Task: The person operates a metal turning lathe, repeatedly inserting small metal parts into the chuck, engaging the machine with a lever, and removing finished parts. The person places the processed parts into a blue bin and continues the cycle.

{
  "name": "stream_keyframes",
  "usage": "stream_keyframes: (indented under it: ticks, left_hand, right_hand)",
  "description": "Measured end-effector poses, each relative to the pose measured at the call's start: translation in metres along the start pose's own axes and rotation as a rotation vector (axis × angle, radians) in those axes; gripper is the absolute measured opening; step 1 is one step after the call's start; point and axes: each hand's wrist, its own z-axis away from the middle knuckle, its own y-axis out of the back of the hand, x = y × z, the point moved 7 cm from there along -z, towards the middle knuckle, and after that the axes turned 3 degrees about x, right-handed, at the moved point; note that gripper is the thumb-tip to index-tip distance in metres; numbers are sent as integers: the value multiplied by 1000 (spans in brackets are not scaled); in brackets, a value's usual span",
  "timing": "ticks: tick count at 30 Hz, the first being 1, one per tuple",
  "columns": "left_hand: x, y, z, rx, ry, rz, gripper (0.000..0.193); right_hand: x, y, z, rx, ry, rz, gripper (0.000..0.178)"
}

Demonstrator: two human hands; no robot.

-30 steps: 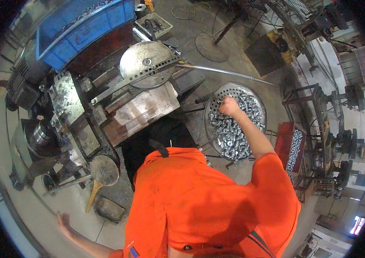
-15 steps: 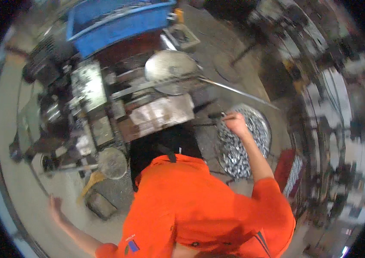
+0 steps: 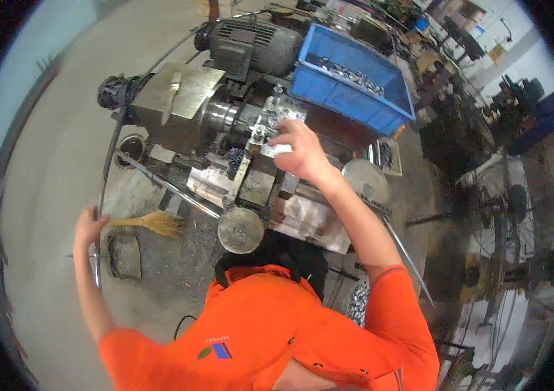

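Apparently for leverage, left hand meets the rod; right hand curls at the far block; both grips unclear.

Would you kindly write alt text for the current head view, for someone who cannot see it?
A person in an orange shirt is at a lathe-like machine, the right hand at a shiny metal fixture and the left hand at a long dark bar. Beyond the fixture sits a blue bin of small metal parts.
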Motion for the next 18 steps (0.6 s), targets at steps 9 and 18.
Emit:
stream_keyframes:
  ticks: [9, 18]
  left_hand:
    - [3, -4, 56, 218, 136, 39, 31]
    - [-2, -4, 25, 254, 138, -55, 29]
  right_hand:
    - [44, -104, -74, -331, -128, 175, 23]
    - [51, -116, -83, -323, -329, -14, 19]
